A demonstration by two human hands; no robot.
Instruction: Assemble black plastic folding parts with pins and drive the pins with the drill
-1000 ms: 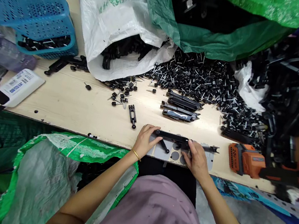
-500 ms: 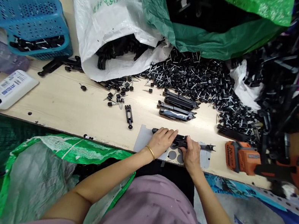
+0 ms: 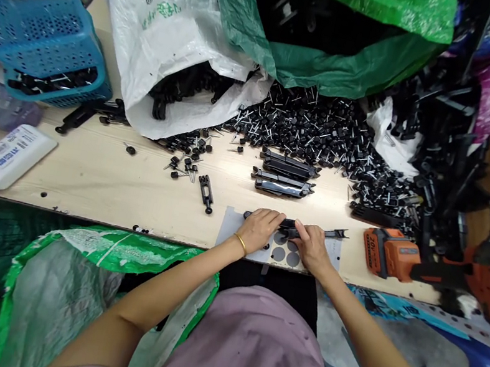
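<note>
Both hands grip one long black plastic part (image 3: 335,233) with a forked right end, low over a grey plate (image 3: 228,226) at the bench's front edge. My left hand (image 3: 259,230) is closed on its left portion, fingers along the far side. Around its middle, my right hand (image 3: 312,246) is closed with the thumb beside the left fingers. Much of the part is hidden under the hands. The plate has round dark spots. Just beyond lie several similar black parts (image 3: 283,184), side by side. A smaller slotted black piece (image 3: 206,194) lies to the left.
Black-headed metal pins (image 3: 316,126) are heaped at the back, below a green bag (image 3: 322,70) and a white sack (image 3: 125,29). An orange cordless drill (image 3: 395,257) lies at right. On the left are a blue basket (image 3: 35,1) and a white box-shaped device (image 3: 12,158).
The camera view has shifted slightly. Both hands stay on the long black part, and the right hand's fingers have moved a little along it.
</note>
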